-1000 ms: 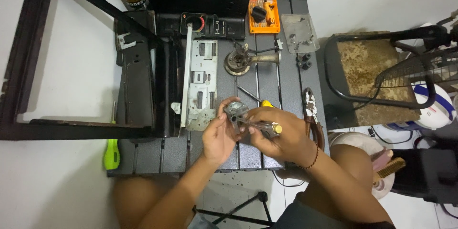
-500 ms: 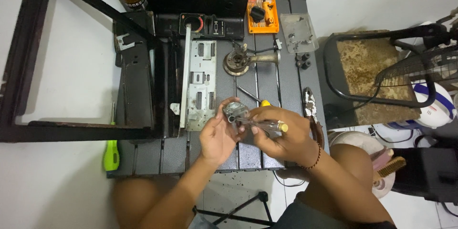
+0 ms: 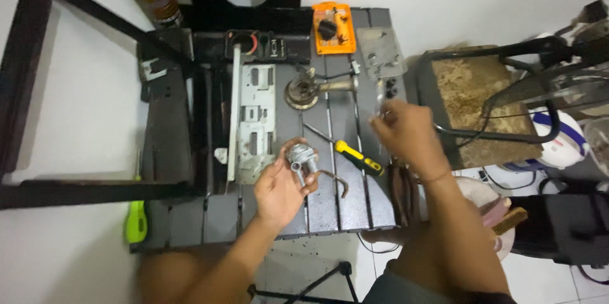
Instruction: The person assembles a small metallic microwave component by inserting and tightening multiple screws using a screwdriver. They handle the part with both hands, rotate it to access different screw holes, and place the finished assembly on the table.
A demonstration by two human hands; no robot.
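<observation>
My left hand (image 3: pixel 279 190) holds a silvery metal lock part with a hooked lever (image 3: pixel 303 159) above the front of the dark slatted workbench (image 3: pixel 190 221). My right hand (image 3: pixel 406 129) hovers further right, blurred, its fingers curled near some small black screws (image 3: pixel 390 87); whether it holds anything is unclear. A screwdriver with a yellow and black handle (image 3: pixel 358 157) lies on the bench between my hands.
A silver lock plate (image 3: pixel 257 114), a brass door handle (image 3: pixel 311 88), an orange case (image 3: pixel 333 25) and a grey metal plate (image 3: pixel 380 53) lie on the bench. Pliers (image 3: pixel 399 183) rest at its right edge. A black frame (image 3: pixel 95 183) stands left, a wood-topped stool (image 3: pixel 472 101) right.
My right hand has let go of the screwdriver, which now lies on the bench, and has moved up and to the right. My left hand still holds the metal lock part.
</observation>
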